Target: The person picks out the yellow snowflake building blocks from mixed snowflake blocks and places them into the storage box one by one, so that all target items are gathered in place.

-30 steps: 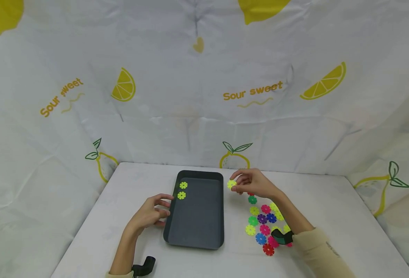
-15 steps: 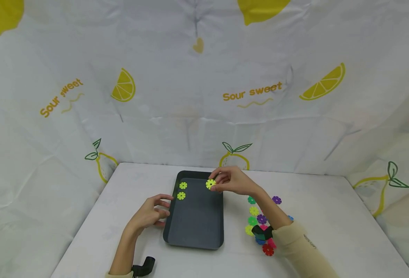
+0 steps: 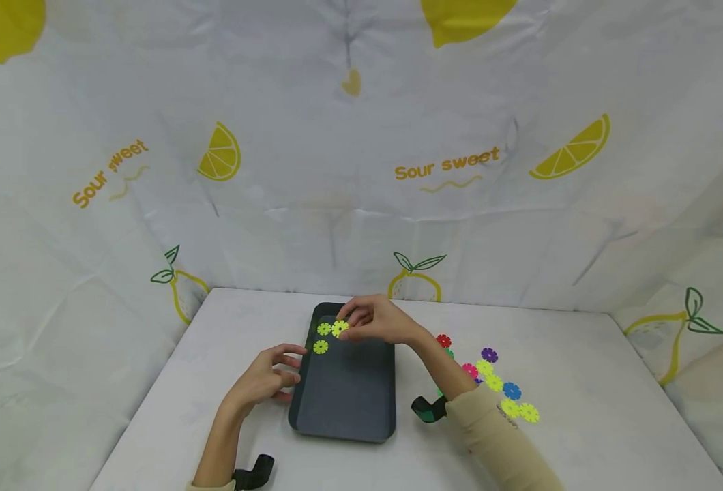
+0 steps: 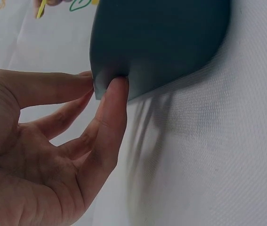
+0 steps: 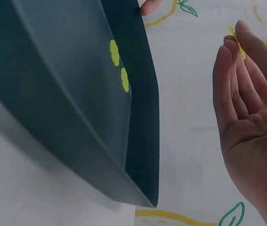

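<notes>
My right hand pinches a yellow snowflake disc between thumb and fingertips, above the far part of the dark grey tray. In the right wrist view that disc appears edge-on at the fingertips. Two more yellow snowflake discs lie in the tray by its left wall, one behind the other. At the tray's left side my left hand holds the rim. Seen from the left wrist, one fingertip presses the outer wall while another meets the edge.
Loose snowflake discs in yellow, blue, pink, purple and red lie on the white table to the right. The right forearm covers part of that group. A white lemon-print cloth hangs behind the table.
My right hand has carried the yellow disc leftward from beside the tray to over its far left part, close to the two discs there. The left hand and tray have stayed put.
</notes>
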Action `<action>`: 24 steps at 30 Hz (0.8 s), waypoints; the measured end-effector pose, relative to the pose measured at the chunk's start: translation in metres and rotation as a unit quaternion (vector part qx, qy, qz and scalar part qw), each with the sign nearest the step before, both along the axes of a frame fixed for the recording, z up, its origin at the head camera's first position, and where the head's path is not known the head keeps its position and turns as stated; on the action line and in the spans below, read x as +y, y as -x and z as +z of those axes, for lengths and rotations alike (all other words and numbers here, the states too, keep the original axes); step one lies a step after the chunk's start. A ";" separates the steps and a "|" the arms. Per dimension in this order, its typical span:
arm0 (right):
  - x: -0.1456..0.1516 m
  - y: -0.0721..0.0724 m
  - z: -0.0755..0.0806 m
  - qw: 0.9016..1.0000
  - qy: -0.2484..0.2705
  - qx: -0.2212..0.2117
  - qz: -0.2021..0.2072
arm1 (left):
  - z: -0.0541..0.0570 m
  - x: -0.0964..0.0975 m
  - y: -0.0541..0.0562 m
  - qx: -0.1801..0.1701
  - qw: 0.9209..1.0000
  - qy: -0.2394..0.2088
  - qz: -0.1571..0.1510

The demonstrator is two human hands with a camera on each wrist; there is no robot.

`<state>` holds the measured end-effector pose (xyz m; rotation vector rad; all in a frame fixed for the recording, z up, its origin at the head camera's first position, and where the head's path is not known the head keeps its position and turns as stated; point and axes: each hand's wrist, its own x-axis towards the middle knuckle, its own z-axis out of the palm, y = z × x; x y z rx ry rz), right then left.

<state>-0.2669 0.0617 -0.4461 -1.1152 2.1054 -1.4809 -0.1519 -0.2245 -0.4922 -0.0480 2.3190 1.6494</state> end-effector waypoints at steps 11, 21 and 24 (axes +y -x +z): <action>-0.028 0.009 -0.008 0.999 0.002 -0.001 0.033 | 0.001 -0.001 0.000 -0.002 1.000 -0.002 -0.005; -0.040 0.019 -0.026 0.999 -0.038 -0.008 0.038 | 0.000 -0.001 0.002 -0.001 1.000 -0.005 -0.003; -0.043 0.021 -0.029 0.998 -0.052 -0.017 0.037 | 0.000 -0.001 0.002 -0.003 1.000 -0.007 -0.001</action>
